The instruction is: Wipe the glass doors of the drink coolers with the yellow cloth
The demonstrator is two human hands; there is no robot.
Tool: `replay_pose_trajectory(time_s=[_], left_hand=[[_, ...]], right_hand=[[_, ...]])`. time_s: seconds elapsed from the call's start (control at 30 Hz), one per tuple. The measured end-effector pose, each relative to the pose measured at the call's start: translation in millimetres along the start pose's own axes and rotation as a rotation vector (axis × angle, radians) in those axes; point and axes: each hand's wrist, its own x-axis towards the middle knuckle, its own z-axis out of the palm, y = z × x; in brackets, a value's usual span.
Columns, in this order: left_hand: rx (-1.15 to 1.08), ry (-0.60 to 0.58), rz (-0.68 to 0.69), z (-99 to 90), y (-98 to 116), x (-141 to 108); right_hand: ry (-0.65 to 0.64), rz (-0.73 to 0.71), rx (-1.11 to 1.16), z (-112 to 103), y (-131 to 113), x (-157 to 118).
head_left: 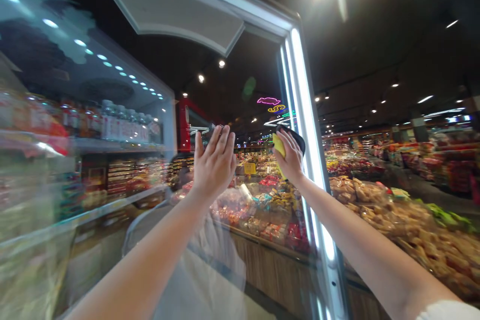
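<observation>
A glass door (258,260) with a lit frame stands swung out in front of me. My left hand (215,160) lies against the glass, fingers stretched out and nothing in it. Further right, beside the bright light strip (300,90) of the frame, my right hand (290,155) presses a yellow cloth (278,146) to the pane. The cloth is partly hidden under the palm and fingers. A dark shape shows behind the right fingertips, perhaps the hand's reflection or a handle; I cannot tell which.
Bottles (120,120) stand on a lit fridge shelf (93,145) at the left, blurred. Beyond the door, packaged goods (262,215) fill a wood-sided display (258,265). Heaped produce (397,225) lies to the right, below my right forearm. A white panel (176,5) shows through the glass above.
</observation>
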Motion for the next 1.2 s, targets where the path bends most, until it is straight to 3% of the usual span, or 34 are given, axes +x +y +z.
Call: replay_pose_trajectory(time_s=[0.07, 0.17, 0.23, 0.3, 0.43, 0.53, 0.6, 0.67, 0.77, 0.9, 1.0, 1.1, 1.2], left_hand=[[0.006, 0.001, -0.009, -4.8, -6, -3], [0.017, -0.012, -0.017, -12.2, -11, -6], [0.022, -0.018, -0.022, -18.1, -14, -10], [0.019, -0.020, -0.029, -25.0, -18, -15], [0.005, -0.031, -0.040, -38.8, -29, -26], [0.016, -0.045, -0.053, -44.3, -34, -32], [0.024, -0.058, -0.057, -45.2, -33, -34], [0.027, -0.066, -0.056, -45.5, -32, -38], [0.029, -0.073, -0.046, -48.3, -36, -47], [0.037, -0.080, -0.043, -58.3, -49, -62], [0.045, -0.091, -0.051, -66.8, -56, -71], [0.051, -0.099, -0.074, -74.9, -60, -76], [0.059, -0.103, -0.108, -84.2, -64, -82]], right_hand=[[0.038, 0.060, -0.029, 11, -21, 13], [-0.080, -0.096, -0.033, 16, -56, 15], [-0.183, -0.243, -0.006, 11, -65, 4], [-0.214, -0.289, 0.021, 5, -60, -5], [-0.036, -0.029, -0.009, 12, -44, 1], [0.042, 0.109, -0.053, 25, -59, 11], [-0.009, 0.050, -0.047, 28, -79, 5], [-0.119, -0.098, -0.010, 25, -95, -11], [-0.235, -0.241, 0.041, 19, -103, -29], [-0.110, -0.036, 0.026, 32, -112, -13], [-0.041, 0.044, 0.017, 46, -138, 4], [-0.160, -0.126, 0.041, 44, -162, -6], [-0.278, -0.257, 0.049, 31, -162, -30]])
